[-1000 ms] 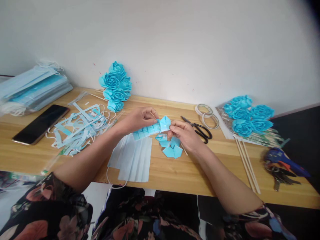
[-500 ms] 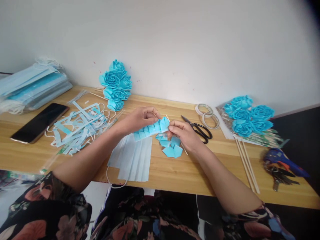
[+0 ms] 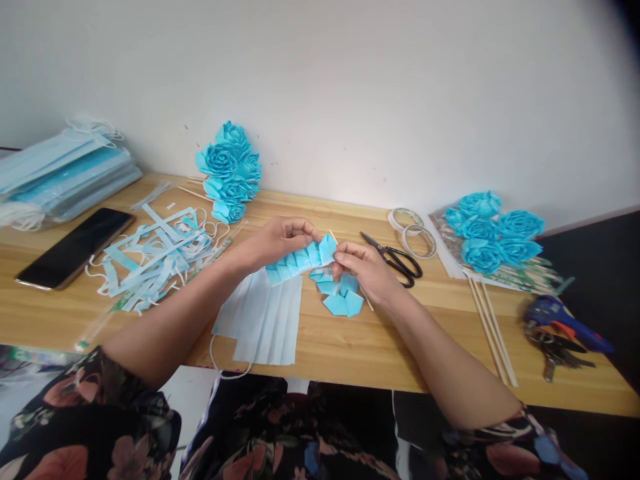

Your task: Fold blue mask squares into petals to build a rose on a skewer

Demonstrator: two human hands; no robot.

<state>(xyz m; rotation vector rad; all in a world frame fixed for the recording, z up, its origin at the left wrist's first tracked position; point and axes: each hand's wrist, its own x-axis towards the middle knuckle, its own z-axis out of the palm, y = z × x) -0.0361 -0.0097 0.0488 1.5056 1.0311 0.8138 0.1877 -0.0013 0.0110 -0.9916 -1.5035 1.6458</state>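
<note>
A strip of folded light-blue petals (image 3: 295,263) stretches between my hands above the table. My left hand (image 3: 283,241) pinches its upper edge, thumb and fingers together. At the strip's right end my right hand (image 3: 364,265) is closed on a thin wooden stick (image 3: 369,303), whose tip shows above the last petal; the middle of the stick is hidden by the fingers. Below the strip, several loose folded blue petals (image 3: 345,301) lie on the wood. A pale-blue pleated face mask (image 3: 267,327) with one ear loop lies flat beneath my left wrist.
Black scissors (image 3: 395,259) and two tape rolls (image 3: 419,241) lie to the right. Blue flowers stand in clusters at left (image 3: 231,175) and right (image 3: 495,233). Wooden sticks (image 3: 493,330) and keys (image 3: 560,353) are farther right; mask scraps (image 3: 155,257), a phone (image 3: 75,247) and stacked masks (image 3: 70,173) left.
The view has shifted slightly, so the table things sit a little farther left. Both hands keep nearly the same hold on the strip and stick.
</note>
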